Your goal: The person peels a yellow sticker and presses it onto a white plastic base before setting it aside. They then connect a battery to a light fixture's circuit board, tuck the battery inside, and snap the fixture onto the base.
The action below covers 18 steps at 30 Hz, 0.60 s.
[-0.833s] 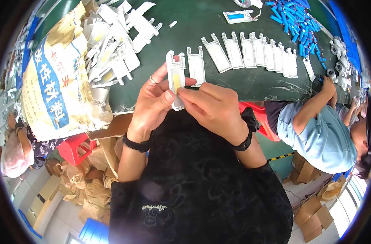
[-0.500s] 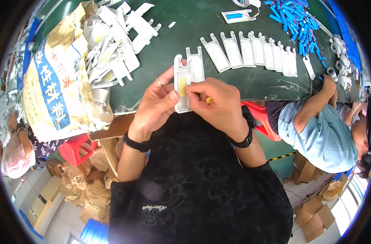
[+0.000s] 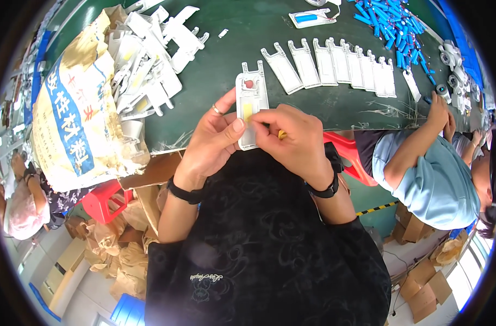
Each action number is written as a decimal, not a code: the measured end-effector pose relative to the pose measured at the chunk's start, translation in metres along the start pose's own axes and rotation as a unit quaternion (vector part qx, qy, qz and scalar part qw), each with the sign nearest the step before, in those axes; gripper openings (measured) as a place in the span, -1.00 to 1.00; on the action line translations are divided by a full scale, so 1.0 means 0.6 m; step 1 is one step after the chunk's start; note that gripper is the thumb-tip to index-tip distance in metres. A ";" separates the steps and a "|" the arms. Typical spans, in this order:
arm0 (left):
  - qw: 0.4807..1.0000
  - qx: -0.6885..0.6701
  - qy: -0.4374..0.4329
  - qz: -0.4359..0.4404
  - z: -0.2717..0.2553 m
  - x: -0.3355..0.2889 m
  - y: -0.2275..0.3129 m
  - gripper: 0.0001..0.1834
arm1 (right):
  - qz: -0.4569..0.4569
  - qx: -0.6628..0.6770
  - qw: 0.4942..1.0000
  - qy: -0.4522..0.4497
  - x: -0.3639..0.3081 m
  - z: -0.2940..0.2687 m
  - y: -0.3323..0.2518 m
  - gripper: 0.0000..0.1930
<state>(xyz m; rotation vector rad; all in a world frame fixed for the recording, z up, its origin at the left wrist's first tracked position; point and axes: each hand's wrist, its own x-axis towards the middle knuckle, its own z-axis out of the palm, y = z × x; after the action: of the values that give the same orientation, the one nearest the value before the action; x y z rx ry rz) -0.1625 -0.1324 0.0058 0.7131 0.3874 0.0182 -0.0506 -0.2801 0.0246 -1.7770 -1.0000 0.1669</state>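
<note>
A white plastic lamp housing (image 3: 249, 139) stands nearly upright in my left hand (image 3: 207, 142), closed around its left edge with the thumb on the front. A yellow rectangular panel (image 3: 247, 110) sits in the middle of its face. My right hand (image 3: 296, 137) is closed, thumb and forefinger pinched together at the right edge of the yellow panel. Within its curled fingers shows a small yellow piece (image 3: 282, 134), mostly hidden. Directly behind the housing is another white pronged housing (image 3: 260, 76), partly covered.
White housings (image 3: 325, 68) stand in a fanned row on the green table (image 3: 221, 65). A torn sack (image 3: 68, 119) and a heap of white parts (image 3: 150, 60) lie left. Blue battery cells (image 3: 392, 27) are piled far right, near a person in light blue (image 3: 422, 174).
The held housing has turned to show more of its face and shifted slightly right. Both hands keep their hold; the view has moved a little.
</note>
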 end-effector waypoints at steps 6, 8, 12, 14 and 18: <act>0.994 0.049 0.096 -0.003 -0.009 0.002 0.012 -0.51 | 0.226 0.177 0.947 0.143 -0.007 -0.027 0.022 -0.89; 0.989 0.084 0.124 0.005 -0.006 0.011 0.018 -0.52 | 0.254 0.233 0.927 0.147 -0.003 -0.041 0.029 -0.88; 0.980 0.151 0.128 0.012 0.002 0.022 0.024 -0.45 | 0.152 0.130 0.980 0.016 -0.010 -0.021 0.033 -0.88; 0.980 0.163 0.117 0.014 0.008 0.024 0.030 -0.42 | 0.256 0.296 0.920 -0.026 -0.007 -0.010 0.016 -0.91; 0.843 0.504 0.108 0.154 0.017 0.022 0.033 -0.47 | 0.283 0.452 0.846 0.005 -0.010 -0.017 0.021 -0.91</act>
<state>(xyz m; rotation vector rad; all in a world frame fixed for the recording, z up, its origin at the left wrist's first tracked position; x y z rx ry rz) -0.1441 -0.1217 0.0209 1.8327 0.4892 0.2131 -0.0419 -0.2927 0.0168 -1.1106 -0.2373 0.8526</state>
